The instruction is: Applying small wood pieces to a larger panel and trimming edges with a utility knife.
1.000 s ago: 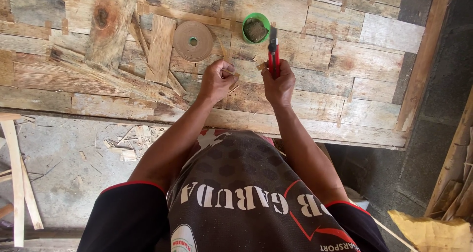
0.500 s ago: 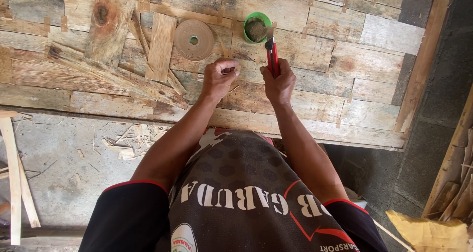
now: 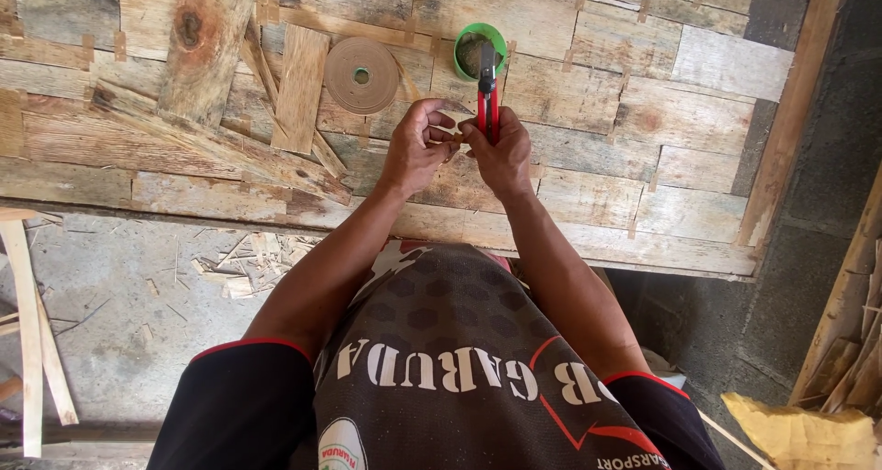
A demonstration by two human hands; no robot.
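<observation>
- while the two hands meet above the patchwork panel of weathered wooden boards [image 3: 588, 38], the right hand [image 3: 503, 153] is clenched around the red handles of a pair of pliers [image 3: 488, 91], whose dark nose points to 12 o'clock.
- the left hand [image 3: 415, 147] is curled, fingertips pinched against the right hand at 3 o'clock; what they pinch is too small to tell.
- change since a second ago: the hands have closed together. earlier the left fist sat apart from the right hand, at its 9 o'clock; now the fingertips touch it.
- the pliers have kept their grip and heading, with the nose tip overlapping the small round green plastic cup [image 3: 479, 49] at 12 o'clock.
- judgement: this closing suggests that fine work at the handle end of the pliers is in hand, not a reach for new material.
- the flat round roll of brown paper tape [image 3: 361, 75] lies untouched on the panel at 10 o'clock from the left hand, near but apart.
- a short pale wooden offcut [image 3: 299, 88] lies just beside the roll, at its 9 o'clock.
- loose thin wood slats [image 3: 211, 144] cross the boards at 9 o'clock from the hands, well apart.
- wood shavings [image 3: 241, 266] lie scattered on the grey concrete floor [image 3: 110, 323] below the panel, at 7 o'clock.
</observation>
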